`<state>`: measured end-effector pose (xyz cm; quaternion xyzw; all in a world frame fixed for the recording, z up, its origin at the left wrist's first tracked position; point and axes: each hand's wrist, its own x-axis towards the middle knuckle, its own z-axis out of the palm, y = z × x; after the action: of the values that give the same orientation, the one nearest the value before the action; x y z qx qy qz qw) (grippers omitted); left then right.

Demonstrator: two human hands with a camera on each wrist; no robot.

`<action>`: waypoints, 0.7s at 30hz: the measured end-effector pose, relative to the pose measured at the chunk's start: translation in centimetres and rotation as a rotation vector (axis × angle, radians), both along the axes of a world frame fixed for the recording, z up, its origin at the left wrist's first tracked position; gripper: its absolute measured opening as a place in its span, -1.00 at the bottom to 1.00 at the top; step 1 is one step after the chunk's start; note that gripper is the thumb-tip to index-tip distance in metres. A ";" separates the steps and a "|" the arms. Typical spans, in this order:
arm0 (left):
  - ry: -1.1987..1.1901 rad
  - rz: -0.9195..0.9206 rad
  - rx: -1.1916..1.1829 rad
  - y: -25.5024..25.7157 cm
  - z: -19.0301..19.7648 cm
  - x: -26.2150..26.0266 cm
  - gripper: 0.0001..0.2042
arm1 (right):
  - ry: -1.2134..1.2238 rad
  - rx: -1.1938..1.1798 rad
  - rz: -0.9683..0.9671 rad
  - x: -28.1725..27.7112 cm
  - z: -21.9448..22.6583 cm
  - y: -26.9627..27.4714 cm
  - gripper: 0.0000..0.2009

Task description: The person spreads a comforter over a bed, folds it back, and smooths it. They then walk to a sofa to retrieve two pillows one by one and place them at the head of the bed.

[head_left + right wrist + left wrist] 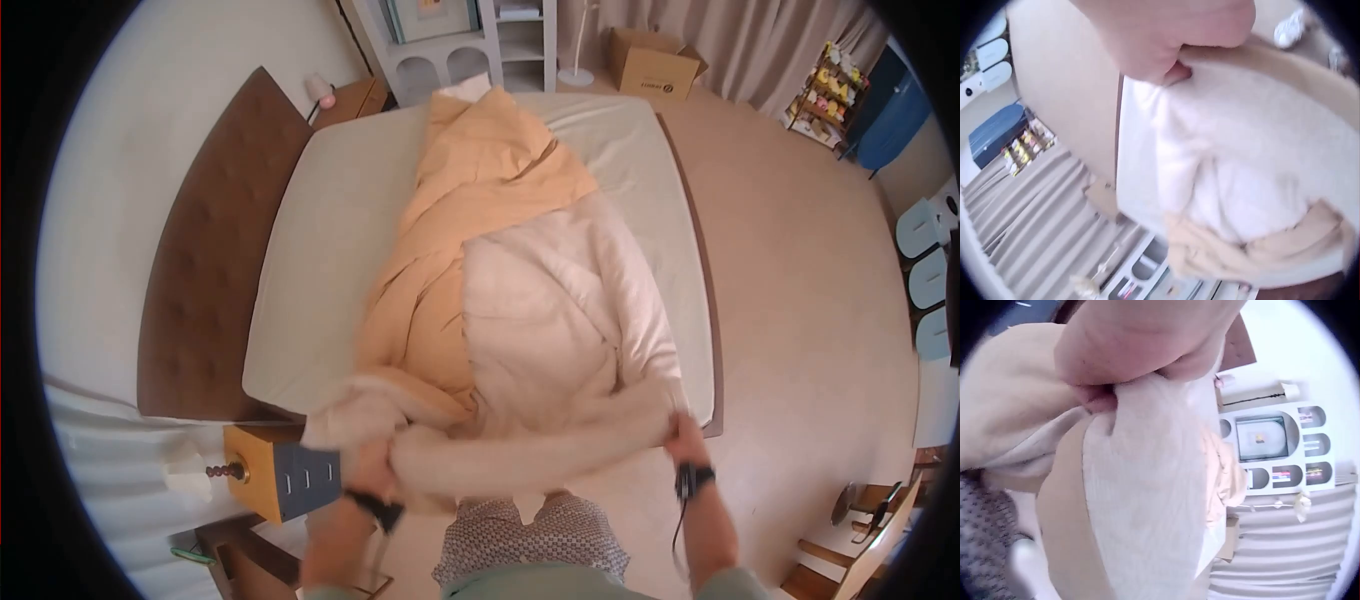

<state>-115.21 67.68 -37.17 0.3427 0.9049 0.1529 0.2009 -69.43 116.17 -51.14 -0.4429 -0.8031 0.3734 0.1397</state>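
A duvet, peach on one face and pale cream on the other (540, 290), lies rumpled lengthwise over the bed. Its near edge is lifted off the mattress in a thick roll between the hands. At that edge's left part, my left hand (372, 470) grips the fabric; the left wrist view shows the fingers (1099, 400) curled into the cloth (1147, 469). My right hand (686, 440) grips the right corner, and in the right wrist view its fingers (1177, 74) pinch the pale cloth (1235, 119). Most fingertips are hidden by the hands and fabric.
The bed's pale sheet (330, 240) shows on both sides of the duvet, with a brown headboard (215, 260) at left. A nightstand (285, 472) with a lamp stands near my left arm. Wooden chairs (850, 540) are at lower right, a cardboard box (652, 65) beyond the bed.
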 end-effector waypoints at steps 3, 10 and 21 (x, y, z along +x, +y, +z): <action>0.384 -0.211 -0.123 14.9 10.6 -15.6 -0.81 | 0.003 0.209 0.183 -16.7 15.9 17.1 -0.93; 0.740 -0.266 1.260 23.8 66.6 -23.8 -0.71 | 0.861 0.647 -0.083 -26.4 72.6 27.3 -0.91; -0.033 0.293 1.850 15.3 51.0 -26.9 -0.52 | 1.585 0.209 0.147 -24.6 75.0 14.6 -0.87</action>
<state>-142.11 82.99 13.84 0.2468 0.4548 0.8406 -0.1600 -94.03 130.79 23.84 0.0236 -0.5228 0.5080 0.6842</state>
